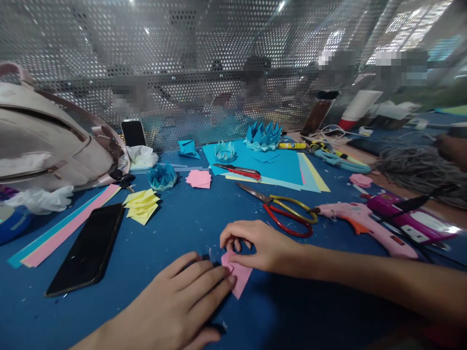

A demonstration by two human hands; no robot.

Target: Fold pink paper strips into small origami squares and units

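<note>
A small pink piece of paper (241, 279) lies on the blue tabletop, partly folded at its upper left. My left hand (178, 299) rests flat, fingers stretched out, with the fingertips on the paper's left edge. From the right, my right hand (255, 245) reaches over the upper part of the paper; its fingers curl and the thumb presses the folded corner. Just beyond this hand lie scissors (273, 201) with one red and one yellow handle. A stack of pink paper squares (199, 179) and a pile of yellow paper squares (142, 205) sit farther back.
Left are a black phone (85, 250), paper strips (69, 226) and a backpack (54, 131). Folded blue paper pieces (263, 136), coloured sheets (284, 170) and a red cutter (241, 171) lie at the back. Right are a pink glue gun (368, 226) and a purple power strip (408, 218).
</note>
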